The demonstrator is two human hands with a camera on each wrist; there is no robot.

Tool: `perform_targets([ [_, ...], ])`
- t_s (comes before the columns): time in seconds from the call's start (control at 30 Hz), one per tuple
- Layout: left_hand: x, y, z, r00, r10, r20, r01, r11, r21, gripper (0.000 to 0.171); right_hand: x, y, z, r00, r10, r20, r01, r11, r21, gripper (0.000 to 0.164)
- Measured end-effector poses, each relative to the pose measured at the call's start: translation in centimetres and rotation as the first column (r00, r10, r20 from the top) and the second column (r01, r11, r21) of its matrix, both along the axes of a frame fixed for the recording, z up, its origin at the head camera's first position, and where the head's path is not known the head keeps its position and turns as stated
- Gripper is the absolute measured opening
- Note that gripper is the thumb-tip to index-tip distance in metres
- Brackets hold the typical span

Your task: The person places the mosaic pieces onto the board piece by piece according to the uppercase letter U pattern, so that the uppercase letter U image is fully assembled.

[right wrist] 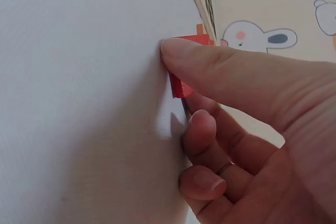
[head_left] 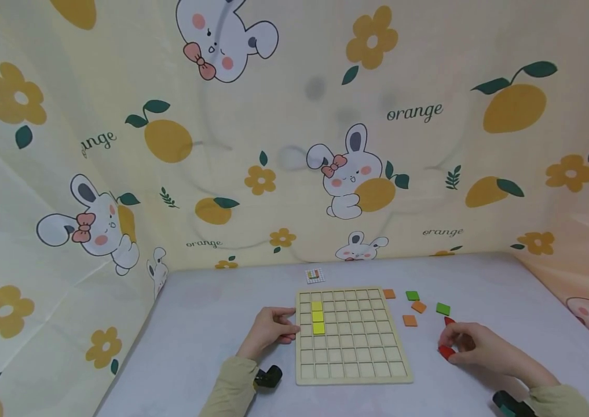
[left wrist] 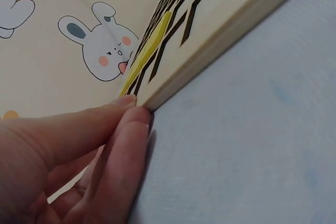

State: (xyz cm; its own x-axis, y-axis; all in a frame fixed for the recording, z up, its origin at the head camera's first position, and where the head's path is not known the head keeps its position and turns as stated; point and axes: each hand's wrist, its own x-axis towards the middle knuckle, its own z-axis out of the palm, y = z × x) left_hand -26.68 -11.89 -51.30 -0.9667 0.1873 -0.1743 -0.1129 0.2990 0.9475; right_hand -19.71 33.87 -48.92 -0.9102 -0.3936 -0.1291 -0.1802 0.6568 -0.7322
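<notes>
Evidently, the right hand (head_left: 482,346) pinched a red piece (head_left: 446,352) between thumb and index finger, right of the gridded board (head_left: 351,382); the wrist view hid the index tip. The left hand (head_left: 268,331) pinched the board's left edge, thumb uppermost. Judged good practice: gripping the piece by opposite sides, keeping it level, steadying the board without tugging. Board contents: three yellow tiles (head_left: 317,316), one per cell, consecutive, second column from left. Orange tiles (head_left: 410,320) and green tiles (head_left: 443,308) lay outside it.
</notes>
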Motion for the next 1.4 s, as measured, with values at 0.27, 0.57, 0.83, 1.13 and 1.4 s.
perform_targets([
  [0.27,0.1,0.1,0.1,1.0,0.008,-0.003,-0.008,1.0,-0.003,0.053,-0.2,0.1,-0.2,1.0,0.03,0.004,-0.03,0.999,-0.035,0.029],
  [0.57,0.1,0.0,0.0,1.0,0.009,0.0,-0.009,1.0,0.005,0.053,-0.5,0.0,-0.4,0.996,0.062,0.063,-0.056,0.993,-0.101,0.02],
  [0.83,0.0,0.0,-0.1,1.0,0.02,0.011,-0.02,1.0,-0.005,0.054,-0.9,-0.8,0.5,0.995,0.05,0.082,-0.04,0.992,-0.123,0.014],
  [1.13,0.0,0.1,0.0,0.999,0.029,0.015,-0.029,0.999,-0.013,0.053,-1.9,-2.7,1.5,0.993,0.11,0.05,-0.099,0.98,-0.175,0.016],
  [1.4,0.1,0.0,0.1,1.0,0.02,0.006,-0.02,1.0,-0.01,0.053,-3.2,-5.5,2.2,0.976,0.189,-0.109,-0.206,0.961,-0.183,0.012],
])
